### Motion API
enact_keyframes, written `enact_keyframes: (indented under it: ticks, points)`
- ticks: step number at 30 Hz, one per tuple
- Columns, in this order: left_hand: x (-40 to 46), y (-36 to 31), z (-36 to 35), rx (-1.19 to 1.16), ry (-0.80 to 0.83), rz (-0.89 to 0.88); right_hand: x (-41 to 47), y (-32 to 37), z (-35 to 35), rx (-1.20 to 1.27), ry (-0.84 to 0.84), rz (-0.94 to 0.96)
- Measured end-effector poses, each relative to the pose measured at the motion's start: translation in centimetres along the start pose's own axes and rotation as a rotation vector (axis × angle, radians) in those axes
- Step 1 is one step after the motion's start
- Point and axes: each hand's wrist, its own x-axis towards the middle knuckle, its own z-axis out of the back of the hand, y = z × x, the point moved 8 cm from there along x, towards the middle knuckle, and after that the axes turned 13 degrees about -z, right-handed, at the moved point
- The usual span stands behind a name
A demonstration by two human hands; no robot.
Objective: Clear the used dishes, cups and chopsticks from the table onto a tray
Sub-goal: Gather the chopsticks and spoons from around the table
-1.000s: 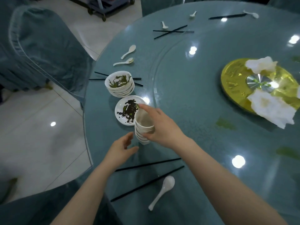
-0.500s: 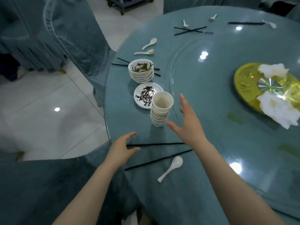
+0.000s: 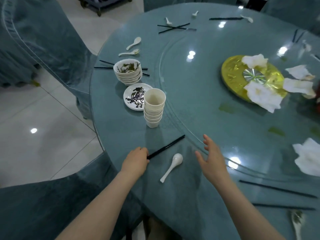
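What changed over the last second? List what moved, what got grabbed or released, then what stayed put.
The right hand let go of the stack of cups and drew back toward the person; it now hangs open near the white spoon. The left hand took hold of the near chopsticks, which lay apart before and now lie together. The cups, the stacked bowls, the small plate and the spoon stayed put.
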Motion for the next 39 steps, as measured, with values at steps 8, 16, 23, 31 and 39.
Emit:
enact_keyframes:
  ticks: [8, 16, 23, 31, 39]
  points:
    - [-0.1, -0.6, -0.8, 0.238, 0.201, 0.045, -3.3, -3.6, 0.8, -0.075, -0.058, -0.066]
    - [-3.7, -2.0, 2.5, 0.29, 0.11, -0.132, -10.4, -6.4, 3.9, -0.003, -0.189, -0.202]
    - [-8.8, -6.6, 3.2, 0.252, -0.029, -0.357, -19.3, -8.7, 3.7, -0.067, -0.21, -0.239]
    - [-10.6, -10.1, 1.3, -0.008, -0.045, -0.35, -23.0, -13.5, 4.9, -0.128, -0.221, -0.345]
    - [-5.7, -13.8, 1.1, -0.167, -0.074, -0.306, -15.0, -19.2, 10.7, -0.297, -0.276, -0.452]
